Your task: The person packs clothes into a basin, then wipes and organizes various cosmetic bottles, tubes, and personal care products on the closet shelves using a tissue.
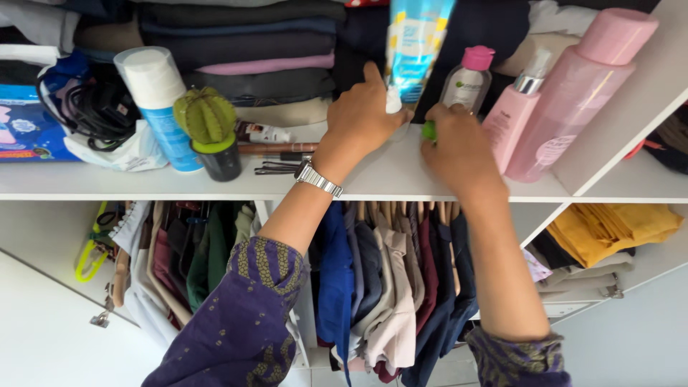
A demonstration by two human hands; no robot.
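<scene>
Near the lower frame, hanging clothes (387, 279) fill the rail under the white shelf (401, 175). At centre, the left hand (362, 115) closes on the white cap of an inverted blue-and-white tube (416, 43), steadying it cap-down; the right hand (459, 147) curls round a small green object (428, 130) — mostly hidden. Pink bottles (566, 93) crowd the right; a cactus (206, 118) stands at left — folded clothes (244, 50) behind.

shelf (179, 188): smooth matt white | tube (416, 43): glossy plastic | wristwatch (317, 178): metal
</scene>
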